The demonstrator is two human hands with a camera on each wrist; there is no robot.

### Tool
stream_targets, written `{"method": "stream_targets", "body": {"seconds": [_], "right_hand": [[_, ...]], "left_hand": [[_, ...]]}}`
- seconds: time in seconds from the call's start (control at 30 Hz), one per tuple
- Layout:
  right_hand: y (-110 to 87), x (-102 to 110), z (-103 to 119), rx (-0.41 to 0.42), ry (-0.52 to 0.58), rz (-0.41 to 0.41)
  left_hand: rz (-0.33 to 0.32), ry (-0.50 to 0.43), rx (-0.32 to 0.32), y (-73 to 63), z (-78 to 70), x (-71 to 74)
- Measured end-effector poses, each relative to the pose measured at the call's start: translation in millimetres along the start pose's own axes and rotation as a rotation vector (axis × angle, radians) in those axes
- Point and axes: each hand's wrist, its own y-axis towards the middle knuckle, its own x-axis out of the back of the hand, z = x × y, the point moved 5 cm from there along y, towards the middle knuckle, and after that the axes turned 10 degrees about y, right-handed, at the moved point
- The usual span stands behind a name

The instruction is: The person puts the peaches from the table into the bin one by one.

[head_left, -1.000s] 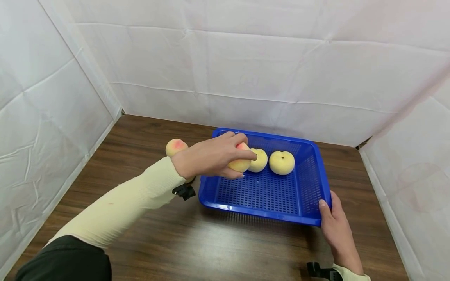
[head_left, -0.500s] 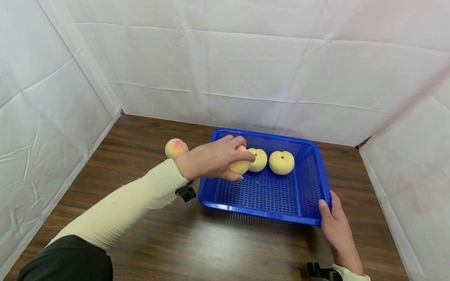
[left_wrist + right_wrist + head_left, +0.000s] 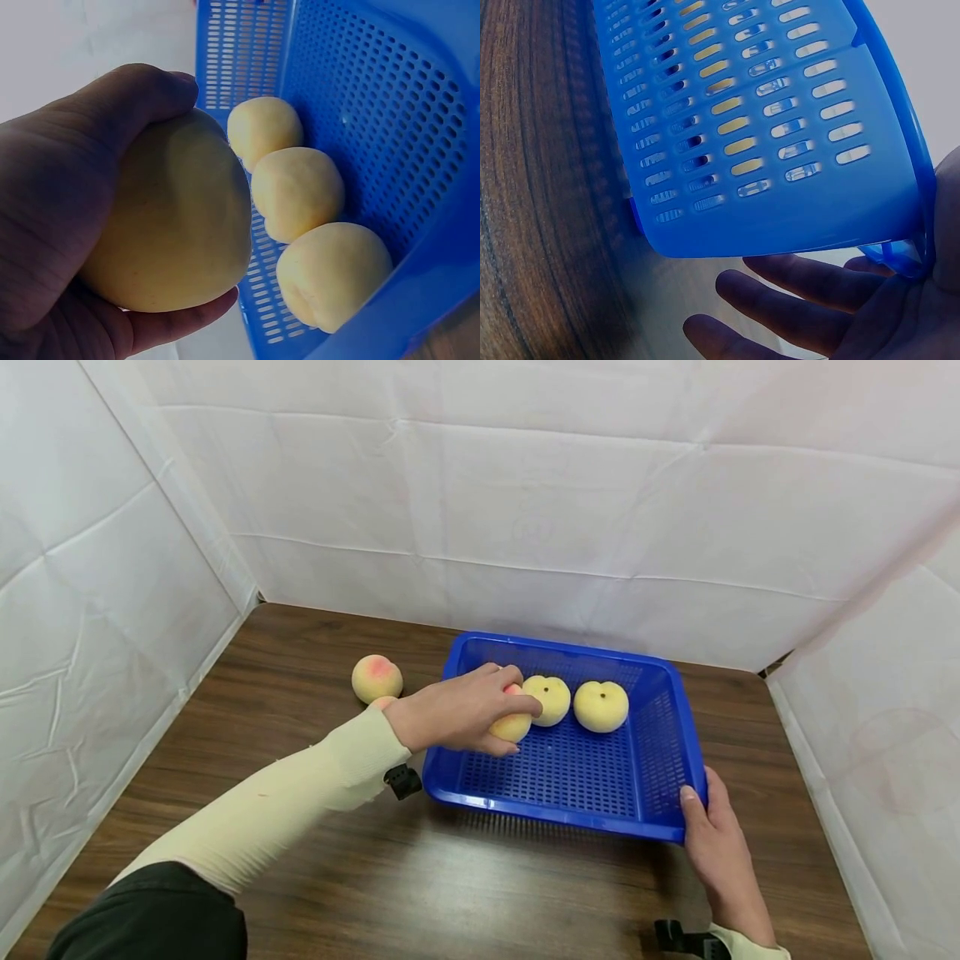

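My left hand [image 3: 465,706] grips a pale yellow peach [image 3: 512,724] with a pink blush, over the left part of a blue plastic basket [image 3: 555,823]. In the left wrist view, thumb and fingers curve round this peach [image 3: 176,217]. Three more peaches sit in a row inside the basket; the nearest peach [image 3: 334,274] is hidden by my hand in the head view, where the middle peach [image 3: 550,700] and right peach [image 3: 601,707] show. At the basket's near right corner, my right hand [image 3: 720,852] holds the rim, thumb over it and fingers outside.
On the brown wooden table [image 3: 315,877], left of the basket, lies a blushed peach [image 3: 377,678]. Another peach [image 3: 384,702] shows partly behind my left wrist. White sheeting [image 3: 525,510] walls off the back and both sides, close behind the basket.
My left hand has come slightly nearer and lower with its peach. A second table peach now shows beside the wrist. The right hand and basket have stayed in place.
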Motion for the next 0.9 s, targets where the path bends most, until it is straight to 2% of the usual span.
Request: {"method": "stream_targets", "body": {"seconds": [0.23,0.67,0.9], "right_hand": [[-1.4,-0.1,0.0,0.010,0.001,0.001],[-1.0,0.3,-0.8,-0.020,-0.007,-0.003],[-1.0,0.3,0.8,-0.009,-0.022,-0.008]], "left_hand": [[0.004,-0.035,0.012,0.1,0.7,-8.1],[0.067,-0.048,0.029,6.7,7.7,-20.3],[0.156,-0.056,0.045,12.3,9.4,-26.6]]}}
